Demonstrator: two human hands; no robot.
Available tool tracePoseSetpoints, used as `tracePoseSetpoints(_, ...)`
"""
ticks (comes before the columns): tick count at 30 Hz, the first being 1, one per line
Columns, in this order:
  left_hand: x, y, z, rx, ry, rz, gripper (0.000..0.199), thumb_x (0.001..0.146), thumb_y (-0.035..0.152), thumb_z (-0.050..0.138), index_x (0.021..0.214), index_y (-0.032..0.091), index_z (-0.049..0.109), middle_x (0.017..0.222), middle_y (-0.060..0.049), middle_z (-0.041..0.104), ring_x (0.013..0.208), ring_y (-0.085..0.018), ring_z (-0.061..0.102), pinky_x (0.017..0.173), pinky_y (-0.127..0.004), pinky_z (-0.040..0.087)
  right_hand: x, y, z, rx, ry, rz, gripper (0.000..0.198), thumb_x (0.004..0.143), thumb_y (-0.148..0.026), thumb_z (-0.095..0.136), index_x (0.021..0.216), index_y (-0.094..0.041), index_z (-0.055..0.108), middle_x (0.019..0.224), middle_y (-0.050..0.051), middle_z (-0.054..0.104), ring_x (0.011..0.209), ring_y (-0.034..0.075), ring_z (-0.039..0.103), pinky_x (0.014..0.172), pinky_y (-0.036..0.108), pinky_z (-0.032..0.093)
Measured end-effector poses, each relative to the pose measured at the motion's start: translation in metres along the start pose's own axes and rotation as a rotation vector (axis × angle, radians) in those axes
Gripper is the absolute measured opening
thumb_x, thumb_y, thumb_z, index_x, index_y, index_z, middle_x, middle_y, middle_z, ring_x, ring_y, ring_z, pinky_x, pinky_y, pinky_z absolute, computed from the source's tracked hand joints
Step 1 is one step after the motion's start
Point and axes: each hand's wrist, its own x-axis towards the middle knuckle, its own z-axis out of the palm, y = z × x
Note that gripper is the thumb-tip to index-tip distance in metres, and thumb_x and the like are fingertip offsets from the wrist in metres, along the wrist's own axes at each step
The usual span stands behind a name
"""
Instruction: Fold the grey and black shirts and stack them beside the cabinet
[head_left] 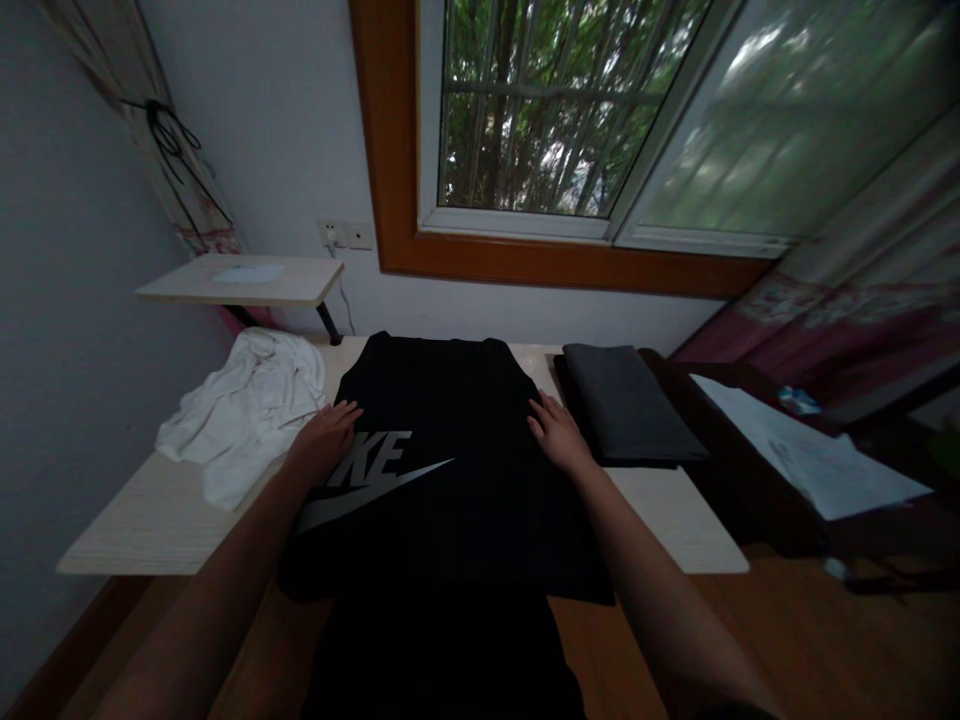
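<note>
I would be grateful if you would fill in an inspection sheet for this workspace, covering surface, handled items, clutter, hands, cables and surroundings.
Surface: pale table with a small raised shelf at its back left.
Handled items: black garment spread out, grey print partly visible, lower edge reaching past the table's front.
Clutter: crumpled white cloth at left; dark folded cloth at right; paper on the shelf.
Hands: left hand and right hand rest open on opposite sides of the garment.
Cables: one pale cable hangs from the wall socket; its lower end is hidden.
Surroundings: window ahead, curtain at right.
</note>
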Motion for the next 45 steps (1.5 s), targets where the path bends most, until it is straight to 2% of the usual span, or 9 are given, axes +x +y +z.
tracePoseSetpoints(3,-0.003,0.008,-0.004,0.016,-0.01,0.003,0.05,0.095,0.02,0.036,0.137,0.015,0.062,0.147,-0.013,0.058,0.138,-0.027,0.052,0.123,-0.047,0.033,-0.011,0.0,-0.005,0.02,-0.029,-0.058,0.054,0.104,-0.044,0.033,0.151,-0.023,0.049,0.168,0.003,0.027,0.153,0.028,0.031,0.124,0.05,0.03)
tracePoseSetpoints(6,-0.007,0.022,-0.008,0.005,-0.023,-0.003,0.048,0.098,0.028,0.038,0.136,0.015,0.063,0.145,-0.014,0.06,0.136,-0.029,0.055,0.121,-0.048,0.037,-0.017,-0.001,-0.007,0.02,-0.072,-0.09,0.055,0.104,-0.045,0.033,0.154,-0.025,0.045,0.165,0.002,0.034,0.154,0.029,0.028,0.124,0.053,0.028)
tracePoseSetpoints(11,-0.009,0.038,-0.002,-0.044,0.007,-0.041,0.054,0.102,0.045,0.038,0.145,0.017,0.054,0.157,-0.014,0.048,0.147,-0.032,0.041,0.119,-0.052,0.038,-0.017,-0.002,-0.006,-0.015,-0.08,-0.086,0.057,0.104,-0.047,0.032,0.156,-0.025,0.042,0.164,0.002,0.036,0.154,0.029,0.027,0.124,0.054,0.027)
tracePoseSetpoints(15,-0.001,0.032,0.008,-0.054,-0.006,-0.047,0.058,0.103,0.048,0.035,0.149,0.016,0.049,0.161,-0.015,0.041,0.15,-0.034,0.035,0.12,-0.056,0.035,-0.015,-0.003,-0.004,-0.045,-0.067,-0.082,0.057,0.104,-0.045,0.032,0.156,-0.023,0.042,0.164,0.003,0.036,0.153,0.028,0.029,0.123,0.052,0.029)
tracePoseSetpoints(19,0.013,0.027,0.013,-0.039,-0.004,-0.04,0.058,0.103,0.047,0.035,0.15,0.016,0.048,0.161,-0.014,0.04,0.151,-0.033,0.034,0.121,-0.055,0.032,-0.008,0.0,-0.001,-0.068,-0.054,-0.076,0.057,0.105,-0.043,0.031,0.155,-0.019,0.043,0.164,0.005,0.036,0.152,0.028,0.031,0.123,0.051,0.029)
tracePoseSetpoints(32,0.044,0.014,0.021,-0.048,-0.015,-0.043,0.06,0.103,0.045,0.034,0.151,0.013,0.048,0.161,-0.015,0.041,0.151,-0.033,0.035,0.121,-0.054,0.032,0.023,-0.006,-0.001,-0.064,-0.043,-0.013,0.053,0.105,-0.035,0.031,0.153,-0.02,0.046,0.163,0.006,0.038,0.151,0.028,0.033,0.121,0.053,0.031)
tracePoseSetpoints(38,0.037,0.014,0.016,-0.076,0.031,-0.018,0.055,0.102,0.041,0.034,0.148,0.016,0.052,0.158,-0.013,0.045,0.148,-0.032,0.039,0.119,-0.055,0.035,0.014,-0.001,0.005,-0.032,0.075,-0.052,0.05,0.103,-0.03,0.035,0.146,-0.014,0.055,0.157,0.012,0.046,0.147,0.03,0.041,0.118,0.054,0.036)
tracePoseSetpoints(45,0.012,-0.007,0.012,-0.136,0.063,0.013,0.052,0.101,0.038,0.038,0.144,0.016,0.057,0.155,-0.015,0.049,0.146,-0.032,0.044,0.12,-0.054,0.037,0.003,0.004,0.004,-0.074,0.135,-0.129,0.046,0.101,-0.024,0.04,0.14,-0.012,0.06,0.15,0.014,0.055,0.14,0.029,0.049,0.119,0.046,0.039)
